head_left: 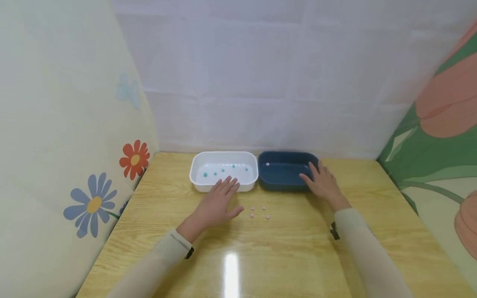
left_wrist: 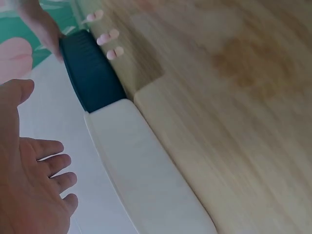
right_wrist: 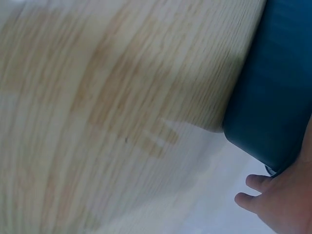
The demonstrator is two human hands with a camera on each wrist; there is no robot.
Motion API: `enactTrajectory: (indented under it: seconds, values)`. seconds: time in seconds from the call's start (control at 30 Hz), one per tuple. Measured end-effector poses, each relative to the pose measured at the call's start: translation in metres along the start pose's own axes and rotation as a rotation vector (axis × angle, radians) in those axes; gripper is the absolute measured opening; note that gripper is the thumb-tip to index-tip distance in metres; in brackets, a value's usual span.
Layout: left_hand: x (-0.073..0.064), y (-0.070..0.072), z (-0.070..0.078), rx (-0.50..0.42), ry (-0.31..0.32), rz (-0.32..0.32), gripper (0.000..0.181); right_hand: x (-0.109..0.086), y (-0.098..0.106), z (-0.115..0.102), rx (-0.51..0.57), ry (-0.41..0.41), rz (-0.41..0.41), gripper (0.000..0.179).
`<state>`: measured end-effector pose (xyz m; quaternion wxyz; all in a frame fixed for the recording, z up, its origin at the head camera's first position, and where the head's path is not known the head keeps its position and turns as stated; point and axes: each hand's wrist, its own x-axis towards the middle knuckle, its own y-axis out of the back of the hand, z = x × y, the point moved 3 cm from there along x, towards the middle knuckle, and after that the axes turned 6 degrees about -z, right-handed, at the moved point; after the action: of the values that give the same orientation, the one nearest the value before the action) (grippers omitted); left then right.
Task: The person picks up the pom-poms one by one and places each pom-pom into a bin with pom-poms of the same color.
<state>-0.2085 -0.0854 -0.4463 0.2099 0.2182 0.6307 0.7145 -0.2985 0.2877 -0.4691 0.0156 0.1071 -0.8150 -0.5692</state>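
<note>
My left hand (head_left: 217,203) hovers with spread fingers over the near rim of a white tray (head_left: 223,188), holding nothing. Inside that tray lie several small green beads (head_left: 205,174). In the left wrist view the fingers of this hand (left_wrist: 34,180) look relaxed and apart from the tray. At the right end of a dark blue tray (head_left: 285,186) is my right hand (head_left: 323,182), its fingers extended over the rim; whether it touches is unclear. One pink bead (head_left: 267,164) sits in the blue tray. Several pink beads (head_left: 263,208) lie on the table between the hands.
Both trays stand side by side at the back of the wooden table (head_left: 283,256), before a white cloth backdrop (head_left: 246,74). Flower-printed cloth hangs at left (head_left: 48,136) and right (head_left: 447,124).
</note>
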Motion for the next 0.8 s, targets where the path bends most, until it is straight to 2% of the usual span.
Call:
enactTrajectory:
  seconds: [0.2,0.37,0.47,0.6,0.8]
  values:
    - [0.000,-0.004,0.016,-0.049,-0.062,0.000,0.079,0.001,0.000,0.001,-0.010,-0.005,0.000,0.087]
    - [0.000,-0.010,0.022,-0.196,-0.127,0.079,0.066,0.002,0.001,0.000,-0.012,-0.002,-0.001,0.087]
    - [0.001,-0.015,0.023,-0.281,-0.151,0.097,0.060,0.003,0.001,0.001,-0.015,0.000,0.000,0.087]
    - [0.002,-0.023,0.022,-0.355,-0.149,0.074,0.056,0.004,0.002,0.002,-0.024,-0.006,0.001,0.088]
    - [0.004,-0.031,0.020,-0.429,-0.077,0.013,0.042,0.005,0.001,0.002,-0.022,-0.016,-0.008,0.090]
